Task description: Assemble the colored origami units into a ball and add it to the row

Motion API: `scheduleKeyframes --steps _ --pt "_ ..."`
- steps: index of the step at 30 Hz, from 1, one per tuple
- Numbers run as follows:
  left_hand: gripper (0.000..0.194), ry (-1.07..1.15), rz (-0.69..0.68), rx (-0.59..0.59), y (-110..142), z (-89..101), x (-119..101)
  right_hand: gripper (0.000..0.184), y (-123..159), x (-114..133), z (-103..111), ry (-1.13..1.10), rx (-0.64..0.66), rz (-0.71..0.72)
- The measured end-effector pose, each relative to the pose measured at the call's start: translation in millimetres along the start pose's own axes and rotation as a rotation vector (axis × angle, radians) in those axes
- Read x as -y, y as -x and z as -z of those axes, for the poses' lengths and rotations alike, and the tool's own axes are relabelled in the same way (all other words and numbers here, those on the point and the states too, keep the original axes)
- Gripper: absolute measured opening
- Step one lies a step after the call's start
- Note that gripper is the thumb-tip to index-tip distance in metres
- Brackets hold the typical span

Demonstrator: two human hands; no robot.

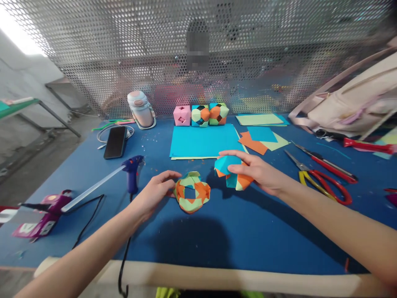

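Observation:
My left hand (158, 190) pinches the left edge of a ring-shaped folded-paper piece (192, 204) in light green and orange. A square hole shows through its middle. To the right, my right hand (260, 171) grips a second folded-paper piece (231, 165), blue and orange with a bit of light green, with thumb and fingers around it. The two pieces are apart, both close above or at the blue tabletop; whether they touch it I cannot tell. Behind them stand finished-looking paper shapes: a pink cube (182, 115) and two multicoloured ones (209, 114).
Blue sheets (201, 140) lie behind my hands, with small paper squares (263, 138) to their right. Scissors (319, 178) and a red cutter (335, 167) are at right, near a bag (347, 95). A glue gun (132, 174), phone (115, 142) and bottle (141, 109) stand left.

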State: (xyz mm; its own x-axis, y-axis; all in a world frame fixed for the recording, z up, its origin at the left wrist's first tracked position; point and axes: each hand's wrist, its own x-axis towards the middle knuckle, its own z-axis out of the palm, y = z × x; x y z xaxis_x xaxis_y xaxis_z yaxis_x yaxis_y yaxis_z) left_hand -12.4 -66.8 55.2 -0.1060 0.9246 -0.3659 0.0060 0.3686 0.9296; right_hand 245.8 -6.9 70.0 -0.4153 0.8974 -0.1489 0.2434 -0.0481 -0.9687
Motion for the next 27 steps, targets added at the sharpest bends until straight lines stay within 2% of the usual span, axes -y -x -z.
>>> scheduleKeyframes --steps 4,9,15,22,27 --pt "0.032 -0.054 0.031 0.056 12.4 -2.5 2.8 0.053 -2.5 -0.7 -5.2 0.072 -0.005 0.028" --pt "0.038 -0.055 0.043 0.087 25.2 -4.8 12.3 0.052 2.1 0.1 -15.0 0.291 0.017 0.189" --pt "0.045 -0.029 0.047 0.157 37.8 -7.0 24.4 0.051 16.6 6.3 -25.6 0.513 -0.030 0.320" --pt "0.043 -0.019 -0.122 0.235 54.7 -17.6 47.9 0.047 22.9 13.4 -36.0 0.627 -0.028 0.479" --pt "0.046 -0.013 -0.185 0.204 64.8 -24.6 54.6 0.049 24.7 17.1 -46.3 0.727 0.035 0.579"
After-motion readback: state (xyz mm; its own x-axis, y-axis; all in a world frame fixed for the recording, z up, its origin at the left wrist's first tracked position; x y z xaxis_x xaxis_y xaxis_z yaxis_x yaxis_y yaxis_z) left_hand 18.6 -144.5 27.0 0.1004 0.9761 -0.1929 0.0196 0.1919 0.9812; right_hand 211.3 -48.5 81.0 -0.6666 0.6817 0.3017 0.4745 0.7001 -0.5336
